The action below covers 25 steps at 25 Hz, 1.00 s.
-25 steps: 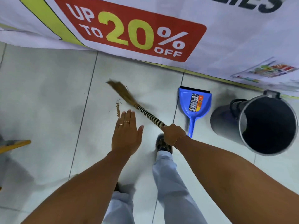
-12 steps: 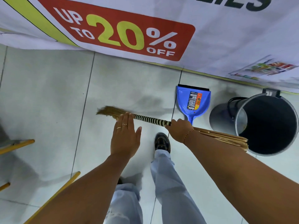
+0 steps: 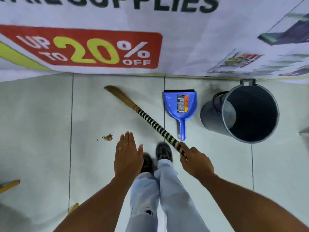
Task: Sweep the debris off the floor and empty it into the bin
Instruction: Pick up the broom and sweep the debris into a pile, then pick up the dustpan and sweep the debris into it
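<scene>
Debris (image 3: 107,137) lies in a small brown heap on the pale floor tiles (image 3: 36,123), just ahead and left of your left hand (image 3: 127,156), which hovers flat and empty, fingers spread. Your right hand (image 3: 194,162) is closed around the striped broom (image 3: 150,122), whose bristles reach toward the banner (image 3: 184,47), well apart from the heap. Beside the broom handle lies a blue dustpan (image 3: 180,106), and right of that stands the grey bin (image 3: 215,118), mouth uncovered. Your shoes (image 3: 163,152) stand between your hands.
</scene>
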Each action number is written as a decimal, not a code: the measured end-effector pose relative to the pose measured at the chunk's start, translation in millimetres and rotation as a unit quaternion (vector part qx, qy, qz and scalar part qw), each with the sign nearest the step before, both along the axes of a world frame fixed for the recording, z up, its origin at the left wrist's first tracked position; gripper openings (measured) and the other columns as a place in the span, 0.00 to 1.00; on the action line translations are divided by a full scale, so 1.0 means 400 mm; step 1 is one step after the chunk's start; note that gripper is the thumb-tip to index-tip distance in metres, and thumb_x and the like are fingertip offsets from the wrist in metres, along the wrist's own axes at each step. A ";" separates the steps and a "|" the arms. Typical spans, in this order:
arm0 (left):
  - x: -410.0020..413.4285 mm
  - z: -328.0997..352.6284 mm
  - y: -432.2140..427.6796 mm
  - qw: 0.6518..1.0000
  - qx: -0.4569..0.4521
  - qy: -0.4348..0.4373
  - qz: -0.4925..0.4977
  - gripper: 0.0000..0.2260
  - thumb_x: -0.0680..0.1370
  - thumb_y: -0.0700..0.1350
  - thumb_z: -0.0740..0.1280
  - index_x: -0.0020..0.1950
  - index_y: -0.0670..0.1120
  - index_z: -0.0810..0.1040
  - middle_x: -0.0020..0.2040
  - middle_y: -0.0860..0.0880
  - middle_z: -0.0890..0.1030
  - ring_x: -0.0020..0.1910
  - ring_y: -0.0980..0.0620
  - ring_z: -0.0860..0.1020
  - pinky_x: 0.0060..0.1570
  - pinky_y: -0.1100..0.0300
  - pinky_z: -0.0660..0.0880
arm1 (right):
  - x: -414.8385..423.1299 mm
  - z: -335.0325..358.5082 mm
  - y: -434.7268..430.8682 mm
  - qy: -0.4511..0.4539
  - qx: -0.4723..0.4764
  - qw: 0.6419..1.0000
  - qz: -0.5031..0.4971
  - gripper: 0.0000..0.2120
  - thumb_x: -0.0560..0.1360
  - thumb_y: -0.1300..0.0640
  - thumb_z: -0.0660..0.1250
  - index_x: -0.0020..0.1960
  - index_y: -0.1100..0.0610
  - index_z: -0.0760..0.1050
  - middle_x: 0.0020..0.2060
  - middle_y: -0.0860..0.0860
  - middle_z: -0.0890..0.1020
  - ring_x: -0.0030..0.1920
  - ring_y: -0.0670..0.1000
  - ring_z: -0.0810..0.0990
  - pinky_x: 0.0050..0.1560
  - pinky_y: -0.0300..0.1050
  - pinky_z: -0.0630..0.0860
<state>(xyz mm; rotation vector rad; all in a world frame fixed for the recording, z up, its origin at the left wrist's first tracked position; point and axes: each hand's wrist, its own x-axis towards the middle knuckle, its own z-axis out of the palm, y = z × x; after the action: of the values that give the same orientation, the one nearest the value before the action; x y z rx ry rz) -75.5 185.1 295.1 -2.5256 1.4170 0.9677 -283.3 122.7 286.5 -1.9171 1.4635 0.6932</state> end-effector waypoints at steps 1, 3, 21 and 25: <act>-0.010 -0.012 -0.009 1.000 0.013 0.008 -0.012 0.27 0.81 0.51 0.54 0.75 0.36 0.57 0.75 0.37 0.62 0.75 0.40 0.59 0.74 0.49 0.58 | -0.010 -0.005 0.012 0.005 -0.003 0.998 -0.061 0.23 0.78 0.47 0.57 0.72 0.47 0.60 0.54 0.56 0.79 0.51 0.63 0.80 0.49 0.53 0.76; -0.036 -0.048 -0.035 0.998 0.051 0.036 -0.007 0.28 0.81 0.51 0.54 0.76 0.38 0.52 0.77 0.40 0.57 0.77 0.43 0.53 0.76 0.52 0.53 | -0.044 -0.027 0.020 0.007 0.005 0.984 -0.179 0.19 0.78 0.45 0.56 0.67 0.52 0.66 0.54 0.56 0.81 0.51 0.63 0.80 0.49 0.52 0.76; -0.622 -0.796 -0.422 0.953 0.156 0.094 0.242 0.31 0.73 0.50 0.69 0.69 0.37 0.61 0.66 0.38 0.71 0.65 0.37 0.71 0.64 0.47 0.69 | -0.398 -0.630 -0.143 -0.008 -0.059 0.935 -0.351 0.17 0.80 0.49 0.54 0.59 0.61 0.68 0.53 0.60 0.80 0.48 0.67 0.80 0.46 0.60 0.78; -0.616 -0.865 -0.407 0.947 0.125 0.045 0.292 0.18 0.77 0.44 0.62 0.65 0.38 0.68 0.62 0.39 0.75 0.61 0.38 0.75 0.60 0.48 0.72 | -0.369 -0.697 -0.150 -0.049 -0.071 0.938 -0.337 0.17 0.81 0.50 0.54 0.60 0.63 0.68 0.53 0.61 0.80 0.47 0.67 0.80 0.44 0.60 0.78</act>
<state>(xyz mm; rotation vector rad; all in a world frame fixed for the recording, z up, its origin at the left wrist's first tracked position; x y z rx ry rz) -322.0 22.2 -50.9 -2.7656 0.4947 1.2568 -430.9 62.5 7.5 -1.3660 1.9835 0.1719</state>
